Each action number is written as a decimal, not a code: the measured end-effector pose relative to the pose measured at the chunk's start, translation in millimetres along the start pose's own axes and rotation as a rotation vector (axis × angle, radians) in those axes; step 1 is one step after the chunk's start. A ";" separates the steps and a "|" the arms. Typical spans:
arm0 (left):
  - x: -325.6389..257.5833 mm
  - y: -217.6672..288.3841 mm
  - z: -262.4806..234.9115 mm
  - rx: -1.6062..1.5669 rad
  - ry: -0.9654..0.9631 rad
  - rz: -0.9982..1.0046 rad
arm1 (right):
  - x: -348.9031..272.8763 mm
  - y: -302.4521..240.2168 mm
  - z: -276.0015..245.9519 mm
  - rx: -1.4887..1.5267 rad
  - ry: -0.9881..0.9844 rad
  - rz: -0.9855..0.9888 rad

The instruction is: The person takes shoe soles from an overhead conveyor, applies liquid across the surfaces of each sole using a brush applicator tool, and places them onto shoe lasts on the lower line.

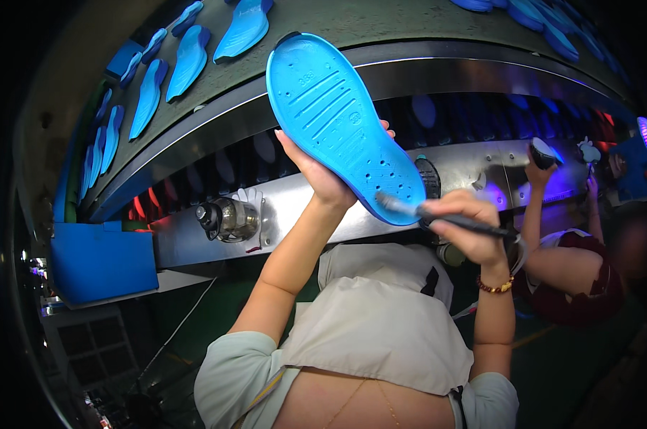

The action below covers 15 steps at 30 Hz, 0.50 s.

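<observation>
My left hand (323,175) is closed around the waist of a bright blue shoe sole (331,118), holding it tilted up over the metal ledge with its hollow inner face showing. This face has raised ribs, small holes and a rim. A dark patch sits at its far tip. In my right hand (472,222) I grip a brush (501,232) by its slim black handle. The blurred pale bristles lie over the near, narrower end of the sole and appear to touch it.
Blue soles (189,63) lie on a dark conveyor belt (352,27) beyond a metal rail. A dark-lidded clear jug (230,219) stands on the steel ledge (295,211). At left is a blue box (103,261). On the right, a co-worker's hand (539,175) holds a shoe part.
</observation>
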<state>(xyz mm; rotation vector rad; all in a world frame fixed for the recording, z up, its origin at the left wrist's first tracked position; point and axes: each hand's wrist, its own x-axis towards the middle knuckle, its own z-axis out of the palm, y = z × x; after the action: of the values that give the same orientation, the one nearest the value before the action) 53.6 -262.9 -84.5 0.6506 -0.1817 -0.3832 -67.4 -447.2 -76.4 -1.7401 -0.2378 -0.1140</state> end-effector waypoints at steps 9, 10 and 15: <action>-14.5 1.2 5.1 -0.061 -0.021 -0.227 | -6.9 14.3 28.0 0.926 0.148 0.163; -28.3 -7.8 10.7 -0.165 -0.002 -0.223 | -4.5 7.6 35.8 0.986 0.209 0.192; -32.5 -15.7 -23.6 -0.272 -0.185 -0.309 | -4.5 -8.6 27.8 0.518 -0.008 0.270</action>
<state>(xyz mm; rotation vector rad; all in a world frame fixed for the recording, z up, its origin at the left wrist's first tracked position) 26.0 -248.2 -114.2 0.3726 -0.2008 -0.7528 -75.3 -418.8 -74.2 -1.2417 -0.0289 0.1417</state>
